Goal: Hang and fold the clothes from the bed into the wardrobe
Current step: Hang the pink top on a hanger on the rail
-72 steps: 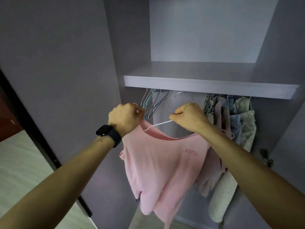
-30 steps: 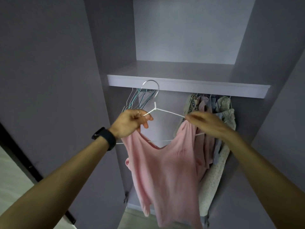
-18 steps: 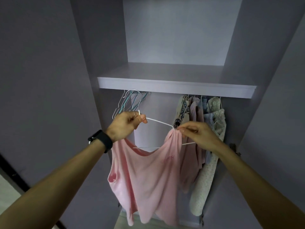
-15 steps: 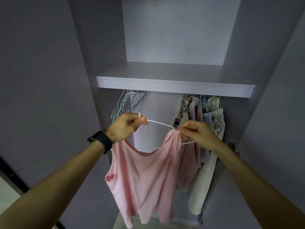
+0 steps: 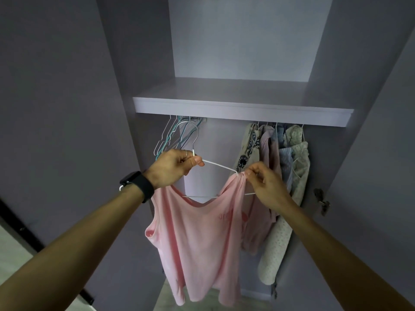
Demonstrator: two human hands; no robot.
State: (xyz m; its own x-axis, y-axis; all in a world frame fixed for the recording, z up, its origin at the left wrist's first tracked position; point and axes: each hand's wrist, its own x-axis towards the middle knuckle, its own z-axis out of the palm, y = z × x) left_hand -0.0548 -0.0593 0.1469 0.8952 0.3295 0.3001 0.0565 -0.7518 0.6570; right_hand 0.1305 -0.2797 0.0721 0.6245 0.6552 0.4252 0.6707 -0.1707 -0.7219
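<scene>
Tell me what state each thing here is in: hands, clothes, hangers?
Left hand, grips the white hanger at its neck.
Right hand, pinches the pink top strap at the hanger's shoulder.
White hanger, held up below the shelf; hook apparently not on the rail.
Pink top, draped on the hanger, one strap bunched.
Empty hangers, hanging at left.
Hung clothes, hanging at right.

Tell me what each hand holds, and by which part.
The left hand grips the white hanger at its neck, below the hook; right hand pinches the pink top at its bunched shoulder.
</scene>
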